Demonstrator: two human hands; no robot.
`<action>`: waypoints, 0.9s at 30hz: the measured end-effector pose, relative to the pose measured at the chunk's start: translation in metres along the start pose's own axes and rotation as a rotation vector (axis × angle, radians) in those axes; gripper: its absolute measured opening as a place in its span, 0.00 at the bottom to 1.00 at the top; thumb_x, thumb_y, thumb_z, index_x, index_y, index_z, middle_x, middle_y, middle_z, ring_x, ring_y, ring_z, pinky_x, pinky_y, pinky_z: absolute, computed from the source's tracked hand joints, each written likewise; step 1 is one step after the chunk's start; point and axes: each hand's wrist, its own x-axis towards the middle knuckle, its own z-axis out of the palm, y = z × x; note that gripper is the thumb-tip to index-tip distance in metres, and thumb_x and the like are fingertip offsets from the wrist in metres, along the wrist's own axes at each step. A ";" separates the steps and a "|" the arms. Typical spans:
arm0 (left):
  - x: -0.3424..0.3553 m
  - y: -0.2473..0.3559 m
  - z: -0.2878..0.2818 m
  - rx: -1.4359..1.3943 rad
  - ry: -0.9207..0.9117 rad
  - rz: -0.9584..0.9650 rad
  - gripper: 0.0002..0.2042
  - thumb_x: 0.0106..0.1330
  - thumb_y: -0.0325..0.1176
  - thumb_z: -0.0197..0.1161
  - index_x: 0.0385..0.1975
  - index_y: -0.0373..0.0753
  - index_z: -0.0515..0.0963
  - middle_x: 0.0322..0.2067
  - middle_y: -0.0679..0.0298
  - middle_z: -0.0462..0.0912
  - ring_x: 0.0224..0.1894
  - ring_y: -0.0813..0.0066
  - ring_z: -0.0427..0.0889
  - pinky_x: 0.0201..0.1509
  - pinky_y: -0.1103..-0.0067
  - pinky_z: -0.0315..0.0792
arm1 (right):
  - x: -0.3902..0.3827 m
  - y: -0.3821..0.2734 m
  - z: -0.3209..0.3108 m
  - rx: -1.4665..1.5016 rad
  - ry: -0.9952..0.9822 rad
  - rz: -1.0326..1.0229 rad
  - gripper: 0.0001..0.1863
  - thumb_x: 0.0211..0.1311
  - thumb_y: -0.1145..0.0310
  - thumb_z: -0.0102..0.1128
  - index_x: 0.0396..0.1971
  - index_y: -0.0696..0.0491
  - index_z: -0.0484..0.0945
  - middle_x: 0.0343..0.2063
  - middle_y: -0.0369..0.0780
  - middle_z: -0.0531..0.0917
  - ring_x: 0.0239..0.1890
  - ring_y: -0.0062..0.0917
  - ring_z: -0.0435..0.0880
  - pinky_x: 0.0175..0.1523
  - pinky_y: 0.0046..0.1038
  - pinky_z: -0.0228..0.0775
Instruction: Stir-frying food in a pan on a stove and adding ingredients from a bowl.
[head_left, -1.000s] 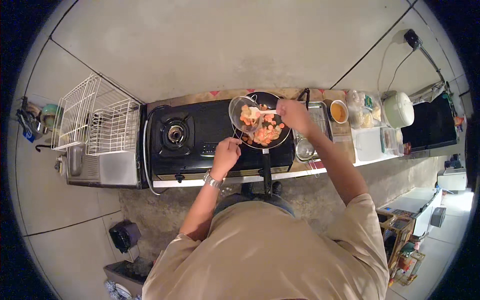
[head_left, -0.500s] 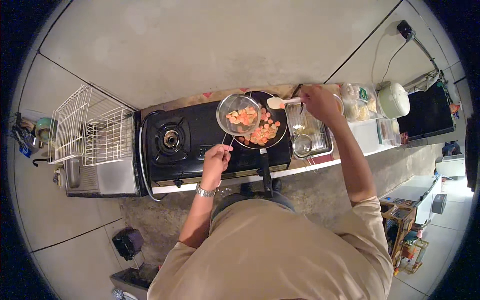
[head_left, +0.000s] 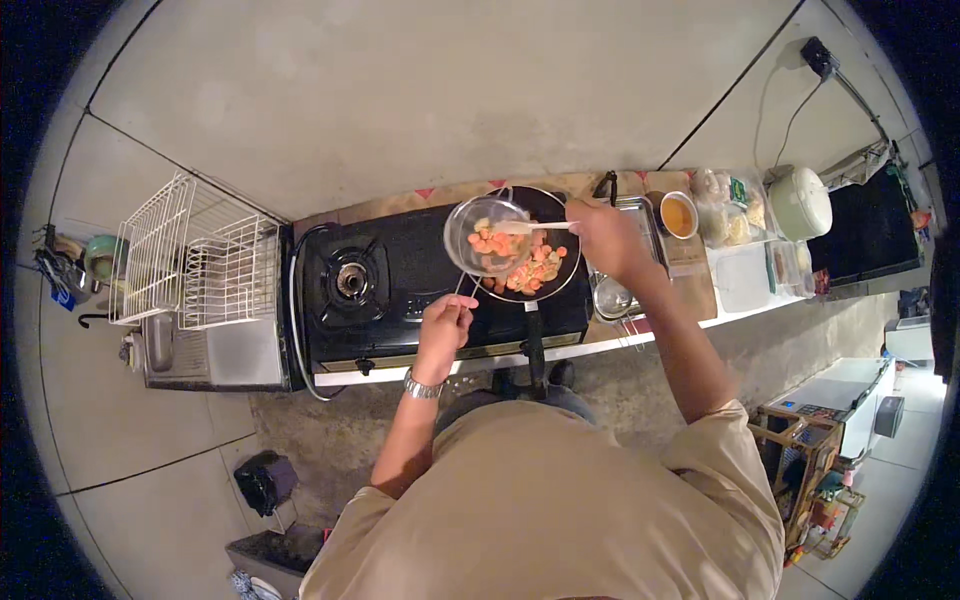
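My left hand (head_left: 446,326) is closed on the wire handle of a mesh strainer (head_left: 471,245), which is raised over the left part of a black frying pan (head_left: 561,270) on the stove. Orange carrot slices and paler pieces (head_left: 483,236) lie in the strainer, and more (head_left: 534,272) are in the pan. My right hand (head_left: 597,236) grips a pale spatula (head_left: 520,227), whose head is in or just over the strainer. The pan's handle (head_left: 534,355) points toward me.
Left: bare burner (head_left: 350,283), white dish rack (head_left: 208,280), sink (head_left: 159,340). Right: metal tray (head_left: 643,222) with a second strainer (head_left: 612,295), bowl of orange liquid (head_left: 678,217), bagged food (head_left: 717,211), green lidded pot (head_left: 803,204). Tiled wall (head_left: 460,90) behind.
The strainer and both my hands moved left half a second ago and have come back slightly right. The spatula swung out to the right of the strainer, then returned to it.
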 end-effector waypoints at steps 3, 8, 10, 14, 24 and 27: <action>-0.011 0.000 -0.008 0.063 0.089 0.019 0.15 0.82 0.35 0.45 0.41 0.35 0.80 0.21 0.74 0.67 0.18 0.87 0.56 0.20 0.85 0.50 | 0.002 0.020 -0.020 0.071 0.062 -0.041 0.04 0.61 0.73 0.57 0.35 0.54 0.73 0.34 0.51 0.80 0.39 0.53 0.80 0.37 0.49 0.70; -0.016 0.002 -0.007 0.023 0.084 0.063 0.16 0.82 0.38 0.46 0.41 0.36 0.80 0.20 0.75 0.66 0.18 0.88 0.55 0.19 0.85 0.49 | 0.048 0.048 0.009 -0.476 -0.053 -0.077 0.05 0.55 0.73 0.60 0.33 0.51 0.79 0.35 0.41 0.84 0.45 0.37 0.84 0.50 0.42 0.71; -0.010 0.003 -0.006 0.000 0.077 0.094 0.15 0.81 0.38 0.47 0.41 0.36 0.80 0.20 0.75 0.66 0.17 0.88 0.56 0.19 0.85 0.48 | 0.073 0.054 0.038 -0.509 0.089 -0.338 0.08 0.57 0.70 0.59 0.36 0.47 0.83 0.31 0.37 0.84 0.45 0.31 0.84 0.55 0.38 0.69; -0.009 0.004 -0.003 -0.064 0.102 0.174 0.15 0.81 0.39 0.48 0.42 0.36 0.79 0.21 0.75 0.68 0.17 0.88 0.56 0.19 0.85 0.49 | 0.107 0.062 0.067 -0.495 0.092 -0.547 0.08 0.57 0.70 0.57 0.34 0.47 0.83 0.31 0.37 0.84 0.44 0.31 0.84 0.55 0.37 0.68; -0.015 -0.002 -0.015 -0.114 0.126 0.148 0.16 0.82 0.39 0.46 0.43 0.34 0.78 0.23 0.73 0.70 0.18 0.88 0.57 0.19 0.85 0.51 | 0.081 0.065 0.109 -0.185 -0.369 -0.452 0.01 0.54 0.71 0.60 0.24 0.48 0.79 0.28 0.42 0.84 0.41 0.40 0.84 0.56 0.45 0.69; -0.013 0.000 -0.015 -0.108 0.120 0.140 0.16 0.82 0.38 0.45 0.43 0.34 0.78 0.23 0.73 0.70 0.18 0.88 0.57 0.19 0.85 0.51 | 0.071 0.062 0.125 0.042 -0.499 -0.279 0.01 0.51 0.70 0.62 0.24 0.49 0.79 0.26 0.43 0.85 0.39 0.39 0.86 0.54 0.52 0.67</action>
